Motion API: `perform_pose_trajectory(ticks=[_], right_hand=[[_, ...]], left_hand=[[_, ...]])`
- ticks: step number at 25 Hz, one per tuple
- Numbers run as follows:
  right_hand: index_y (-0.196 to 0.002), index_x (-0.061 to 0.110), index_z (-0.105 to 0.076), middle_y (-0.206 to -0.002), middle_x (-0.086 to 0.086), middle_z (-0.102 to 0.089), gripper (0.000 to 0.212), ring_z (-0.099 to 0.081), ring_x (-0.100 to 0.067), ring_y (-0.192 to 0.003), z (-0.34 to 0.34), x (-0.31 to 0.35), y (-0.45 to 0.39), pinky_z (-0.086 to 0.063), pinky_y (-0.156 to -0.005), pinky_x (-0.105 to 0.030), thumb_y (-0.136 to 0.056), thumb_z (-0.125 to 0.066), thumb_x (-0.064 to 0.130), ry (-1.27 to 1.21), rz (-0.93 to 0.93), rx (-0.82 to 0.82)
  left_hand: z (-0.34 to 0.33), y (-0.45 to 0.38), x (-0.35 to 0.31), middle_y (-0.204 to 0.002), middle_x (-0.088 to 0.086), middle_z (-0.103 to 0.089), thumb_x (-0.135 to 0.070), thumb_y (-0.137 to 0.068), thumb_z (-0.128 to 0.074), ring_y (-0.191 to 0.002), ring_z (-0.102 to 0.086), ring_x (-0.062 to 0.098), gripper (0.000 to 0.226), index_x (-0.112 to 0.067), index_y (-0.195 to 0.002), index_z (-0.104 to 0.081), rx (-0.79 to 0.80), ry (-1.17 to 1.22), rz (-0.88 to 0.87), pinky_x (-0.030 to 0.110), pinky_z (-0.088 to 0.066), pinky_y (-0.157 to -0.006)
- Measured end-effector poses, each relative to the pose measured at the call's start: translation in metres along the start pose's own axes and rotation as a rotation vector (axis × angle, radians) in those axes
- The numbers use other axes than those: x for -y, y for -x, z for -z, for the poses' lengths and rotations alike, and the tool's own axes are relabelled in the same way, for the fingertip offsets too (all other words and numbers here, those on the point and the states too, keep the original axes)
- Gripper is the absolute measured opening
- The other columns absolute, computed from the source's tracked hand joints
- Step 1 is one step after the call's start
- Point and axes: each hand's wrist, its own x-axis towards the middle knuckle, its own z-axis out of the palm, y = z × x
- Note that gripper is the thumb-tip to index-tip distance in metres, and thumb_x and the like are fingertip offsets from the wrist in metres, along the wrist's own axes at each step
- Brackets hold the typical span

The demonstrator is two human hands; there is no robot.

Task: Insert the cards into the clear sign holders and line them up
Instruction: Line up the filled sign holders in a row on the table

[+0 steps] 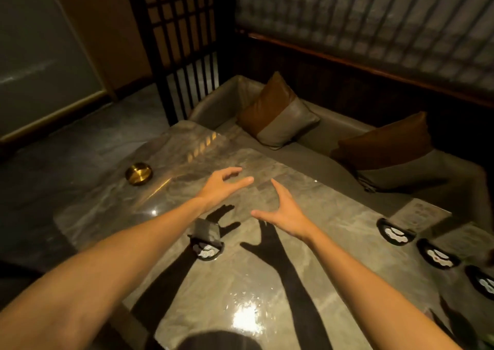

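In the head view, I am reaching both arms out over the marbled grey table (pixel 267 283). My left hand (pixel 223 186), at the centre of the frame, is hovering with fingers spread and curled, gripping nothing. My right hand (pixel 287 213), just right of it, is hanging open too, thumb apart from the fingers, empty.

A clear sign holder (pixel 207 238) is standing below my left wrist on a dark round base; I cannot read any writing on it. At the right edge of the frame 3 more dark bases (pixel 395 233) are sitting in a row, with 1 clear panel (pixel 419 217) rising behind the first. Their markings are too blurred to read.

A brass dish (pixel 139 173) is resting at the left of the table.
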Motion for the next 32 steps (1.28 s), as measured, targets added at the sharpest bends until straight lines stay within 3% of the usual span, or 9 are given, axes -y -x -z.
perform_pose_trajectory(ticks=[5,9,13,17,20,22,24,29,32], right_hand=[[-0.161,0.022,-0.013,-0.167,0.001,-0.017,0.121,-0.020,-0.017,-0.152,-0.083,0.023,-0.006,-0.020,-0.115,-0.028,-0.070,-0.087,0.051,-0.068,0.010,0.082],[-0.161,0.021,-0.016,-0.164,-0.001,-0.026,0.117,-0.031,-0.019,-0.147,-0.127,0.031,-0.014,-0.030,-0.118,-0.035,-0.072,-0.089,0.039,-0.127,-0.035,0.082],[-0.149,0.022,-0.038,-0.130,0.007,-0.054,0.080,-0.060,-0.010,-0.112,-0.157,0.029,-0.011,-0.052,-0.098,-0.029,-0.083,-0.081,0.012,-0.280,-0.047,0.162],[-0.100,0.008,-0.068,-0.086,0.004,-0.068,0.013,-0.063,-0.003,-0.076,-0.170,0.016,-0.025,-0.049,-0.072,-0.022,-0.089,-0.070,0.001,-0.227,-0.020,0.103],[-0.090,0.012,-0.066,-0.079,0.007,-0.064,0.016,-0.057,-0.003,-0.071,-0.157,0.011,-0.029,-0.045,-0.070,-0.019,-0.091,-0.061,-0.002,-0.181,-0.008,0.040],[-0.091,0.014,-0.065,-0.080,0.006,-0.065,0.017,-0.058,-0.004,-0.072,-0.140,0.005,-0.032,-0.045,-0.065,-0.014,-0.094,-0.058,-0.001,-0.181,-0.009,0.017],[-0.095,0.013,-0.065,-0.083,0.004,-0.067,0.015,-0.060,-0.006,-0.075,-0.114,-0.006,-0.033,-0.046,-0.064,-0.013,-0.095,-0.057,0.000,-0.182,-0.027,-0.015],[-0.091,0.023,-0.065,-0.083,0.009,-0.066,0.026,-0.059,-0.001,-0.076,-0.027,-0.041,-0.030,-0.047,-0.070,-0.019,-0.094,-0.057,-0.002,-0.136,-0.021,-0.144],[-0.091,0.023,-0.067,-0.087,0.005,-0.069,0.024,-0.064,-0.010,-0.084,0.031,-0.067,-0.028,-0.051,-0.078,-0.028,-0.094,-0.058,0.001,-0.103,-0.054,-0.228]], left_hand=[[0.049,0.036,0.064,-0.147,-0.005,-0.050,-0.059,-0.074,-0.077,-0.137,-0.042,0.015,0.075,-0.029,-0.139,-0.055,-0.035,0.030,0.083,0.029,-0.033,-0.107],[0.063,0.054,0.102,-0.140,-0.010,-0.050,-0.047,-0.073,-0.084,-0.128,-0.045,0.010,0.080,-0.027,-0.142,-0.051,-0.019,0.084,0.141,0.031,-0.039,-0.106],[0.063,0.061,0.140,-0.134,-0.005,-0.060,-0.041,-0.064,-0.091,-0.120,-0.059,0.015,0.083,-0.028,-0.138,-0.055,0.034,0.082,0.209,0.038,-0.050,-0.104],[0.057,0.057,0.152,-0.105,0.005,-0.069,0.000,-0.077,-0.081,-0.100,-0.068,0.023,0.046,-0.010,-0.120,-0.066,-0.024,0.068,0.219,0.028,-0.057,-0.083],[0.050,0.046,0.150,-0.082,0.006,-0.071,-0.002,-0.081,-0.078,-0.076,-0.067,0.016,0.012,-0.009,-0.088,-0.071,-0.038,0.006,0.193,0.032,-0.057,-0.071],[0.040,0.037,0.139,-0.077,-0.003,-0.072,-0.006,-0.083,-0.078,-0.069,-0.066,0.004,0.015,-0.014,-0.077,-0.068,0.002,-0.026,0.166,0.019,-0.053,-0.063],[0.022,0.024,0.123,-0.077,-0.009,-0.073,-0.005,-0.084,-0.077,-0.070,-0.068,-0.001,0.019,-0.020,-0.077,-0.068,0.055,-0.028,0.138,0.014,-0.053,-0.062],[-0.045,-0.024,0.071,-0.083,-0.004,-0.078,-0.007,-0.084,-0.077,-0.080,-0.072,0.008,0.017,-0.023,-0.082,-0.071,0.148,-0.037,0.023,0.023,-0.058,-0.072],[-0.096,-0.055,0.033,-0.077,-0.004,-0.074,-0.009,-0.085,-0.077,-0.072,-0.067,0.006,0.022,-0.024,-0.073,-0.067,0.176,-0.053,-0.055,0.018,-0.052,-0.065]])
